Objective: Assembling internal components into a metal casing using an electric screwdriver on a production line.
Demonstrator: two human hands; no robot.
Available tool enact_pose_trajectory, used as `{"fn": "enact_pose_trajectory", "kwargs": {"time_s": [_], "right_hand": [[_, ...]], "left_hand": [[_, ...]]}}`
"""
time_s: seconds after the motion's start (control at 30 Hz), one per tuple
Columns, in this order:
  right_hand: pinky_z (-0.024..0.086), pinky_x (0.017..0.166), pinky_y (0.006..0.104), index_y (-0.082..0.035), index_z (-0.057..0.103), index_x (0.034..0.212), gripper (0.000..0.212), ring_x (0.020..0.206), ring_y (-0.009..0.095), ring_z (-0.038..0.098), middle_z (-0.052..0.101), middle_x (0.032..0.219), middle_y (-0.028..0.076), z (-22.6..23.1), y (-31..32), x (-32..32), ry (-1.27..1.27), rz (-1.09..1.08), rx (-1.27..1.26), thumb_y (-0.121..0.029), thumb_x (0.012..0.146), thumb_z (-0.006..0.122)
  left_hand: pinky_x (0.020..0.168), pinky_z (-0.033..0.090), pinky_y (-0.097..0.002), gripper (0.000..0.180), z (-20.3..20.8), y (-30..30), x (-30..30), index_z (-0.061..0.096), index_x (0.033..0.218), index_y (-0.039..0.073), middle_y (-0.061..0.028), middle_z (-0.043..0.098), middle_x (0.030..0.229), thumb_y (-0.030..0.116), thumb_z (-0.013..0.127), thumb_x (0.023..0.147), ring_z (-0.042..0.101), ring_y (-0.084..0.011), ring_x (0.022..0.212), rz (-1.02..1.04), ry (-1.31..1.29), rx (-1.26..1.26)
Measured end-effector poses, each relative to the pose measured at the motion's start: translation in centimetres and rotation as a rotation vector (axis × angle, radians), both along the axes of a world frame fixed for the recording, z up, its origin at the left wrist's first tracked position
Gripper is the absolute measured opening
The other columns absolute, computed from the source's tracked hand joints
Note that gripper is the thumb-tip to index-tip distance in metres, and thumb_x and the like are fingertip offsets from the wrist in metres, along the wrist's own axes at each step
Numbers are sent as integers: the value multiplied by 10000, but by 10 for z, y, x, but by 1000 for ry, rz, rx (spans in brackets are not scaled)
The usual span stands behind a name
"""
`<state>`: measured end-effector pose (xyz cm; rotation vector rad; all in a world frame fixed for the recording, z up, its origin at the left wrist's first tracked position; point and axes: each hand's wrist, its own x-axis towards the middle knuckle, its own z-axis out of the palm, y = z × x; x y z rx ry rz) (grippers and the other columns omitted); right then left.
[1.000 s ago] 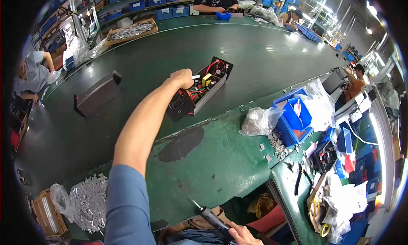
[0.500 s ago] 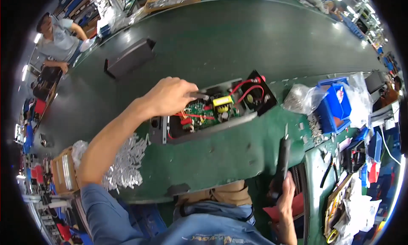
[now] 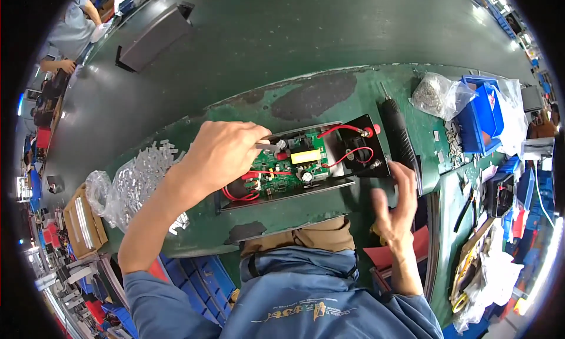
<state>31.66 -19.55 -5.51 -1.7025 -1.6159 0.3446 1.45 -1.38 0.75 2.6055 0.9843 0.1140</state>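
Note:
In front of me sits an open metal case [image 3: 276, 205] holding a green circuit board [image 3: 279, 180] with a yellow-wrapped transformer [image 3: 306, 157] and red wires. My left hand [image 3: 220, 153] reaches over the board's left part, its fingers closed on a small grey metal piece [image 3: 268, 146] that I cannot fully make out. My right hand [image 3: 397, 215] has thumb and fingers spread. Its fingertips are at the near corner of the black end panel [image 3: 362, 150], which carries a red terminal. A black electric screwdriver [image 3: 398, 130] lies on the bench just right of that panel.
A pile of silvery metal pieces [image 3: 144, 174] lies left of the case. A dark cover [image 3: 154, 37] rests farther back. At right stand a blue bin [image 3: 479, 118] and a plastic bag of small parts [image 3: 438, 96]. Another person [image 3: 70, 30] is at the far left.
My right hand has let go of the electric screwdriver, which now lies on the bench, and has moved to the end panel. The case sits nearer to me; my left hand stays over the board.

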Motion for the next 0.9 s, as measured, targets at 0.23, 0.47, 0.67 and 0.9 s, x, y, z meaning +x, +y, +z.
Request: {"fn": "enact_pose_trajectory", "kwargs": {"time_s": [0.23,0.47,0.67,0.9], "right_hand": [[543,760,385,27,652,1168,358,894,349,662,654,1052,203,-26,19,-12,-57,63,264,98,824,724],[504,682,367,24,662,990,166,773,324,615,642,935,173,-31,18,-15,37,-85,-27,37,843,739],[516,757,339,51,649,1066,284,808,287,638,661,961,169,-12,14,-6,28,-47,-1,-4,823,785],[535,782,297,1,678,1175,209,868,163,683,724,992,103,33,30,93,-51,-432,90,-39,973,639]], "left_hand": [[777,564,-417,330,2,0,5,700,1122,1,-142,729,992,13,649,796,703,-328,898,12,-52,-19],[728,559,-401,341,-2,-1,5,698,1127,8,-136,723,982,-20,673,789,708,-315,866,37,-113,-51],[775,566,-380,303,6,-12,14,703,1142,30,-120,725,1088,11,697,839,705,-302,954,127,-122,40],[878,544,-384,194,17,-51,-32,691,1153,2,-159,708,1160,30,639,969,693,-325,1035,360,-342,153]]}}
